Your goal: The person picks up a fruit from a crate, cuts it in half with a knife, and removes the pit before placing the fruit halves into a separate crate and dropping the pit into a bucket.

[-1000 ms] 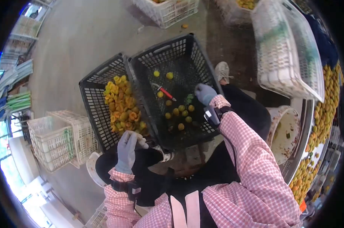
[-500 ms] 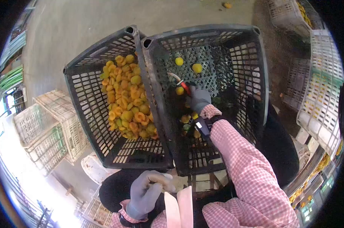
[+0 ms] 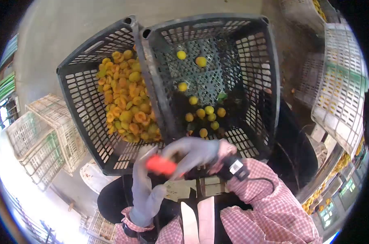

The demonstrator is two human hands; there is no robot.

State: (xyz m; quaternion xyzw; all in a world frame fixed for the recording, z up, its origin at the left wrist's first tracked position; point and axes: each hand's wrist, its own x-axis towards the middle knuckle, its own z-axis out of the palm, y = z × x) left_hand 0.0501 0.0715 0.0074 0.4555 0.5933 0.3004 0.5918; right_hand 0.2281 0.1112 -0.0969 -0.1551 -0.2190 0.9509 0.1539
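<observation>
My right hand [image 3: 190, 154], in a grey glove, is closed around a red-handled tool [image 3: 160, 164], blurred by motion; its blade is hard to make out. Just left of it, my left hand [image 3: 144, 195], also gloved in grey, has its fingers bent near the tool, and what they hold, if anything, is hidden. Both hands are at the near edge of two black crates. Halved orange fruit [image 3: 127, 97] fills part of the left crate [image 3: 88, 118]. In the right crate [image 3: 253, 61] lie several whole yellow fruits [image 3: 200, 62] and a green leaf [image 3: 222, 96].
White plastic crates [image 3: 58, 126] stand on the floor at the left. More pale crates [image 3: 341, 85] are stacked at the right, with yellow fruit [image 3: 343, 166] beyond their lower end. My dark-clothed knees flank the black crates' near side.
My right hand has come back from inside the right crate to my left hand, bringing the red-handled tool. My left hand has risen slightly. The view has shifted a little.
</observation>
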